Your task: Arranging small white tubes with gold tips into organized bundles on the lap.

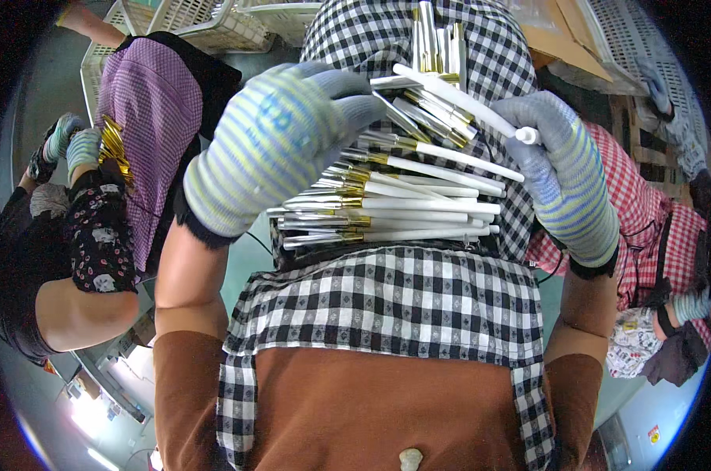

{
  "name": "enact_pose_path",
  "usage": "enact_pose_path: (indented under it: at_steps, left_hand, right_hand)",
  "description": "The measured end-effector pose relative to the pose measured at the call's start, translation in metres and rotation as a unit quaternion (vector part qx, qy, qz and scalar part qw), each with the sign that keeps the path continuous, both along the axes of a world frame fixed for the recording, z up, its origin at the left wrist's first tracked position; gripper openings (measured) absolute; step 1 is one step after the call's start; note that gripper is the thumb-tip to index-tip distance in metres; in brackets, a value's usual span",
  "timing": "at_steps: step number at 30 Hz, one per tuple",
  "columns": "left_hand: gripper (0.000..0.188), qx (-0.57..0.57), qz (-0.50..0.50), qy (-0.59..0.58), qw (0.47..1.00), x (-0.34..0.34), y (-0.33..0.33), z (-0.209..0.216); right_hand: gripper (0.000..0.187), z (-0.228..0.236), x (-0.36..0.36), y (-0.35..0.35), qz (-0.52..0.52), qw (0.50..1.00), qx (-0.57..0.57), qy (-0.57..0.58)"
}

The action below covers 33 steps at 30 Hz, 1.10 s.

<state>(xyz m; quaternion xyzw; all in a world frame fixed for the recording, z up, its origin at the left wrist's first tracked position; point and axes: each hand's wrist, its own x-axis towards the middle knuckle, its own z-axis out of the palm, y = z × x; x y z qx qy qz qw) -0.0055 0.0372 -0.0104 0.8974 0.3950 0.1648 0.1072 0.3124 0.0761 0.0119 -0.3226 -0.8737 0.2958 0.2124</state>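
My right hand [563, 177], in a striped knit glove with grey fingers, pinches a slim white handle [465, 102] that slants up to the left; a small white knob shows at its lower end. Across from it, my left hand [277, 133], gloved alike, has its fingers curled together near a short silver piece [387, 82]; its fingertips are partly hidden and what they hold is unclear. Under both hands, many white-handled sticks with gold and silver metal ends [402, 208] lie side by side on my checked lap. Loose gold and silver metal tubes [442, 114] lie farther up.
A black-and-white checked apron [387, 302] covers my lap. At left, a co-worker's gloved hands [76, 145] are by gold pieces [116, 149] on a purple checked cloth [147, 118]. Plastic crates [206, 27] and a cardboard box [563, 39] stand beyond. Another person in red checks [642, 212] is at right.
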Motion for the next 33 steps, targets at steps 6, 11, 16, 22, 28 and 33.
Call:
enact_pose_path:
  at_steps: [6,11,16,22,28,33]
  left_hand:
    - [0.027,0.001,-0.029,0.113,0.993,0.034,0.025,-0.030]
    - [0.018,-0.011,-0.035,0.098,0.994,0.035,0.034,-0.038]
    - [0.028,-0.105,-0.025,-0.134,0.985,0.020,0.036,-0.027]
    - [0.027,-0.164,0.000,-0.230,0.959,0.006,0.022,-0.023]
    - [0.021,-0.161,-0.033,-0.212,0.963,-0.006,0.018,-0.015]
    - [0.023,-0.148,-0.071,-0.187,0.968,0.002,0.012,-0.012]
  right_hand:
    - [0.025,0.000,0.005,-0.010,-0.057,0.998,-0.014,-0.028]
    - [0.031,0.000,0.022,-0.011,-0.083,0.995,-0.060,0.003]
    - [0.031,0.007,0.044,-0.010,-0.060,0.998,-0.027,-0.015]
    - [0.030,0.009,0.044,-0.016,-0.032,0.999,-0.009,-0.013]
    - [0.039,0.013,0.027,-0.019,-0.001,0.996,0.052,-0.078]
    - [0.033,0.012,0.024,-0.024,0.029,0.994,0.029,-0.100]
